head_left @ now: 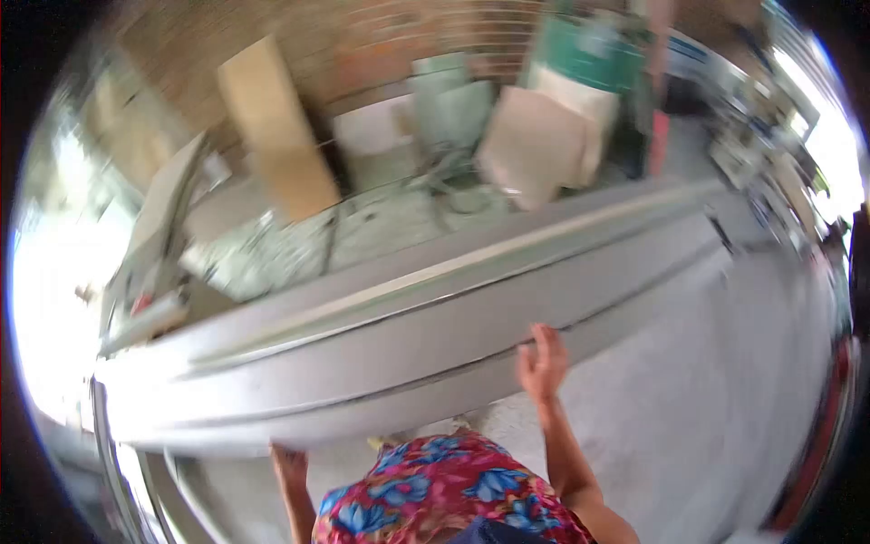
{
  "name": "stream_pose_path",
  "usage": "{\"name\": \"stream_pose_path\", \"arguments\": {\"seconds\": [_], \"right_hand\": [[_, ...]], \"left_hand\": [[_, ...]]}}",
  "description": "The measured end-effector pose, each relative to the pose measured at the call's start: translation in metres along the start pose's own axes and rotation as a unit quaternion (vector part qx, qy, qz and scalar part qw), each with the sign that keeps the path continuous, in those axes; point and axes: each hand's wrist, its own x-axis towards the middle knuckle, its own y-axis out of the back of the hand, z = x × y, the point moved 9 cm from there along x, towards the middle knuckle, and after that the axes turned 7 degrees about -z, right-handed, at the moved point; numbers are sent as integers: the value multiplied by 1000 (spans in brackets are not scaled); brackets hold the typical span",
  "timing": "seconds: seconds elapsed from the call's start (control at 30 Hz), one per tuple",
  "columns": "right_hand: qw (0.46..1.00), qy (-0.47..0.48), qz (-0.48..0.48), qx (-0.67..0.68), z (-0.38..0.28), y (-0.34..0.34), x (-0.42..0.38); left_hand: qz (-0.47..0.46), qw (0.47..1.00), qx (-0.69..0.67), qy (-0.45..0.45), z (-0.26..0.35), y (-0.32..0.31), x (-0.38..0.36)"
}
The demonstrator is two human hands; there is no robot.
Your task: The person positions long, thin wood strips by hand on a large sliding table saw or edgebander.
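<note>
A long grey bench or panel (426,335) runs across the view in front of me, with dark lines along its length. Over its near edge, toward the right, my right hand (543,363) is open, its fingers stretched forward. Blurred and small, my left hand (289,462) is at the front edge on the left, and its fingers hardly show. A pale narrow strip (435,270) lies lengthwise along the far part of the panel.
Beyond the panel are a tall tan board (276,127), a pinkish-beige sheet (533,145) and crumpled clear plastic (263,249). A green-and-white sack (589,68) stands before the brick wall (399,41). Grey floor (689,390) extends on the right.
</note>
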Motion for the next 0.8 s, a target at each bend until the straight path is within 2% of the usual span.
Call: {"name": "stream_pose_path", "arguments": {"seconds": [0.03,0.1,0.17,0.23,0.37,0.53,0.7,0.8], "right_hand": [[1000,0,-1,1,5,-2,-1],[1000,-2,-9,11,8,-3,4],[999,-20,-11,25,18,-8,7],[999,-22,-15,21,25,-4,4],[999,-41,-28,3,50,-5,0],[997,-39,-45,-42,76,-10,4],[991,-98,-90,-10,100,-11,12],[994,-84,-72,-24,125,-11,9]], "left_hand": [[-32,999,7,-3,-2,-10,-4],[21,999,29,-23,-7,-23,-11],[-16,998,40,-35,-7,-42,-12],[-46,999,24,-15,-26,-22,0],[23,999,41,6,-37,-34,-16],[15,997,63,29,-52,-50,-20],[-13,995,98,30,-59,-62,-25],[19,998,47,49,-70,-63,-24]]}}
